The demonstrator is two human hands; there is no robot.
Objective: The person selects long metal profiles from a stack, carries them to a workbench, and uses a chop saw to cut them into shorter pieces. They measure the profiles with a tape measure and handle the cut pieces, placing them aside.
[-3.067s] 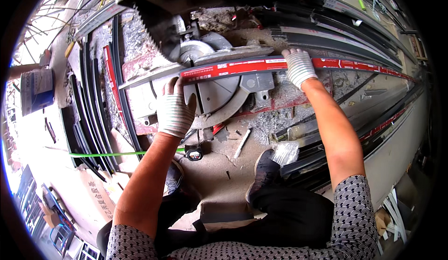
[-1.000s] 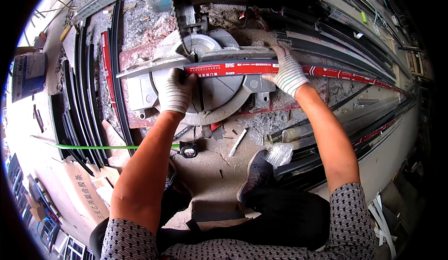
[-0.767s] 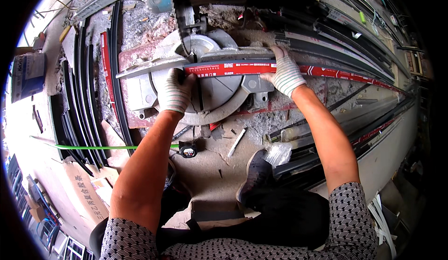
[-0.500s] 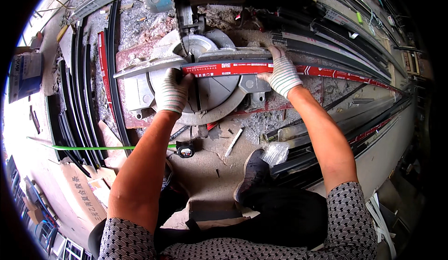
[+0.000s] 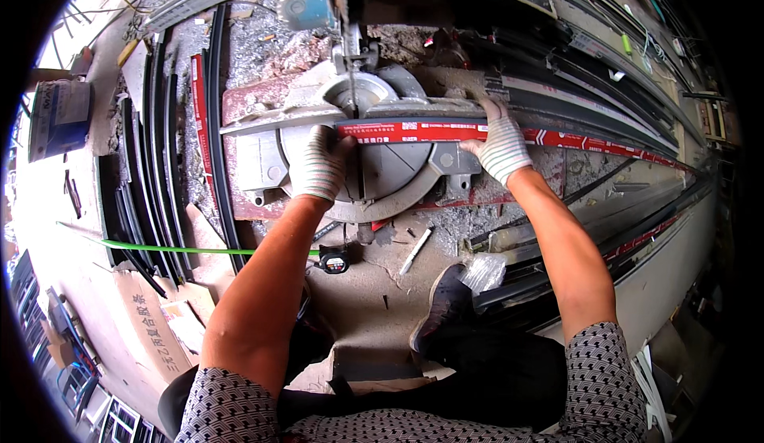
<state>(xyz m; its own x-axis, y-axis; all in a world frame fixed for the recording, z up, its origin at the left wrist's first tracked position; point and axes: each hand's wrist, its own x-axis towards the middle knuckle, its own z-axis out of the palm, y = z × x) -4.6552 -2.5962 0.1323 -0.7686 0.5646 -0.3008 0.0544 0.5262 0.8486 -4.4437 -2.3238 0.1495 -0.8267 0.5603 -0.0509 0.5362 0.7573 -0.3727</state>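
Note:
A long dark metal profile (image 5: 434, 131) with red printed film lies across the round grey table of a mitre saw (image 5: 395, 174), along its fence (image 5: 422, 109). My left hand (image 5: 318, 166), in a white striped knit glove, grips the profile's left end beside the table's slot. My right hand (image 5: 503, 147), gloved the same way, is closed around the profile further right, thumb on the near side and fingers over the far side. Above the slot, the toothed saw blade (image 5: 344, 15) stands raised, apart from the profile. Part of the saw head is dark and hard to make out.
A tape measure (image 5: 334, 260) with its green blade drawn out lies left of my feet, near a white marker (image 5: 416, 250). Several dark profiles (image 5: 163, 149) lie at left, more (image 5: 589, 97) at right. Cardboard (image 5: 143, 316) and crumpled clear plastic (image 5: 483, 273) are on the floor.
The whole view has shifted, so the scene sits further right and slightly lower. Both hands keep their grip, and the profile shows no clear movement against the saw table.

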